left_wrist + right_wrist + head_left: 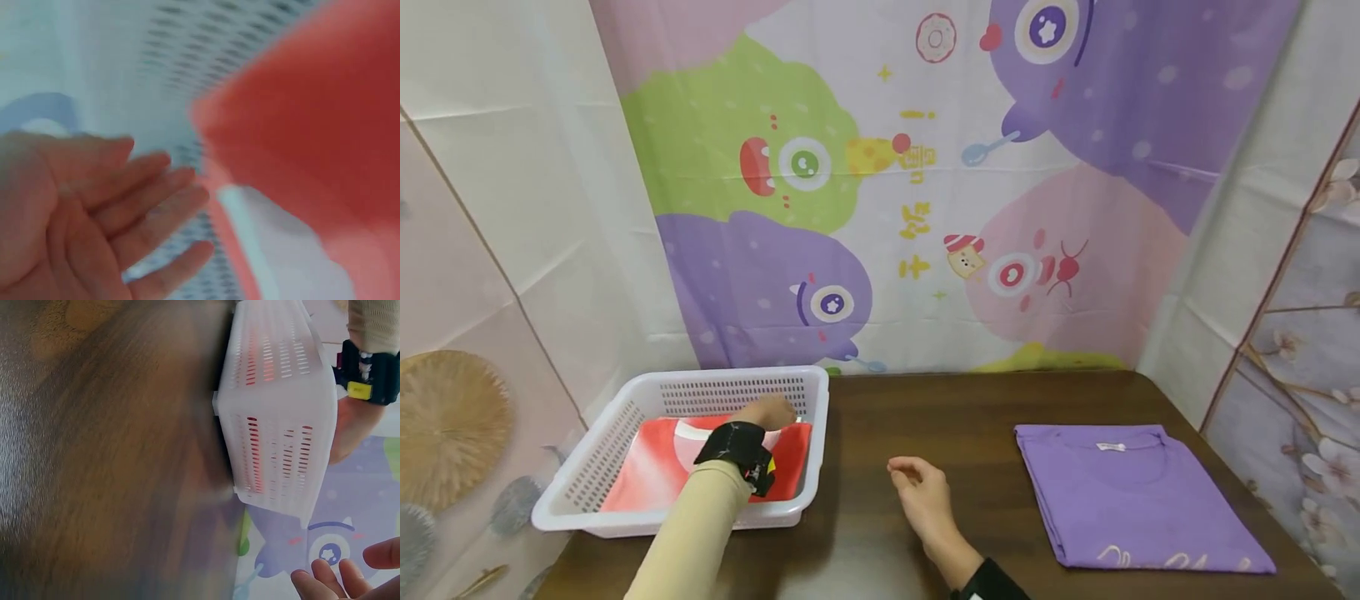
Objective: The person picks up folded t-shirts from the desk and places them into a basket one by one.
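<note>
In the head view a white plastic basket [817, 467] stands at the left of the table, with a folded red and pink garment [658, 454] lying in it. My left hand [767, 412] reaches into the basket at the garment's far right edge. Its fingers [153, 219] are extended beside the red fabric in the left wrist view; blur hides whether they touch it. Over the table, to the right of the basket, my right hand [922, 498] hovers with loosely bent fingers and nothing in them. A folded purple T-shirt [1127, 500] lies farther right.
The brown wooden table [865, 542] carries the basket and the T-shirt. Behind it hangs a curtain [917, 317] with cartoon monsters. Pale patterned curtains [1195, 333] flank both sides. The basket's perforated walls rise around the red garment.
</note>
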A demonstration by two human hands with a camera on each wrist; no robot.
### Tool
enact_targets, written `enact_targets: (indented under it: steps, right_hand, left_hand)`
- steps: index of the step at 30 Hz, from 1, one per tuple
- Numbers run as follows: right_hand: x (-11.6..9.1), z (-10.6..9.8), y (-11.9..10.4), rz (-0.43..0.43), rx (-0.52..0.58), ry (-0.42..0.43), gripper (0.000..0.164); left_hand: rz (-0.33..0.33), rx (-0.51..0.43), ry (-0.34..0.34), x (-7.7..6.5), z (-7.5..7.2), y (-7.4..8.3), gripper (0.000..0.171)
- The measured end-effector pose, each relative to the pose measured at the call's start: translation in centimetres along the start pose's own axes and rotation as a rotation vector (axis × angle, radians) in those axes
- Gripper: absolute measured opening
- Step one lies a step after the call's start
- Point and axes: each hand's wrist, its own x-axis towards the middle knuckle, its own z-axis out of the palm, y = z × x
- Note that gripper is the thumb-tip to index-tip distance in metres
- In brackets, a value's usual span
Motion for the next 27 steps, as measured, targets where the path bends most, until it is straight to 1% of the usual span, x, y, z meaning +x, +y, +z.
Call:
enact_targets:
  steps: [1,2,3,4,5,6,7,8,9,10,12,14,15,17,20,23,24,25,27]
  right_hand:
    - [0.1,-0.2,0.0,0.000,0.003,-0.001,0.022]
    - [0.2,-0.4,-0.1,0.000,0.005,0.000,0.022]
    - [0.3,-0.7,-0.1,0.000,0.006,0.003,0.022]
    - [0.5,-1.0,-0.2,0.002,0.012,0.006,0.023]
    - [0.7,-1.4,-0.4,0.003,0.019,0.008,0.024]
    - [0.9,-1.9,-0.5,0.012,0.022,0.009,0.026]
    - [1.1,-2.5,-0.7,0.017,0.031,0.012,0.027]
    - [1.4,-3.1,-0.9,0.023,0.043,0.018,0.029]
    - [1.7,-3.8,-1.2,0.030,0.058,0.026,0.031]
    - [2.0,-4.5,-1.4,0.041,0.071,0.037,0.032]
    - [2.6,-6.2,-1.7,0.061,0.090,0.070,0.033]
    - [3.1,-8.1,-1.8,0.079,0.089,0.104,0.034]
    - [3.3,-9.1,-1.7,0.088,0.079,0.116,0.035]
    - [3.6,-11.3,-1.3,0.100,0.038,0.144,0.037]
    - [3.6,-15.0,-0.4,0.111,-0.065,0.186,0.041]
    - [3.7,-18.9,0.7,0.122,-0.157,0.243,0.047]
    - [3.7,-20.2,1.1,0.134,-0.178,0.256,0.049]
    - [3.9,-21.5,1.7,0.140,-0.201,0.307,0.050]
    - [4.0,-24.0,2.5,0.169,-0.226,0.350,0.054]
  left_hand:
    - [-0.017,-0.034,0.054,-0.6,-1.4,1.1,0.033]
    - [-0.052,-0.084,0.086,-1.8,-3.6,3.1,0.033]
    - [-0.134,-0.217,0.144,-3.5,-6.4,6.0,0.030]
    - [-0.173,-0.277,0.196,-5.3,-9.2,9.1,0.029]
    - [-0.176,-0.327,0.251,-7.2,-12.0,12.2,0.028]
    - [-0.169,-0.362,0.305,-8.7,-14.2,15.0,0.026]
    - [-0.207,-0.379,0.327,-10.1,-16.3,17.9,0.025]
    - [-0.203,-0.394,0.361,-11.0,-17.7,20.1,0.026]
    - [-0.193,-0.408,0.403,-11.6,-18.5,21.9,0.027]
    - [-0.188,-0.422,0.432,-11.9,-19.0,23.4,0.029]
    - [-0.149,-0.453,0.489,-11.6,-19.0,25.7,0.027]
    - [-0.099,-0.491,0.536,-11.1,-18.4,27.8,0.023]
    - [-0.081,-0.516,0.545,-10.8,-18.0,28.9,0.022]
    - [-0.041,-0.570,0.539,-10.3,-16.9,31.0,0.019]
    - [0.012,-0.656,0.488,-9.8,-15.0,34.1,0.017]
    - [0.034,-0.747,0.430,-9.1,-13.1,36.7,0.018]
    - [0.025,-0.797,0.409,-8.8,-12.5,37.5,0.019]
    - [0.010,-0.857,0.389,-8.6,-11.9,38.3,0.020]
    - [-0.032,-0.987,0.358,-8.2,-10.7,39.9,0.021]
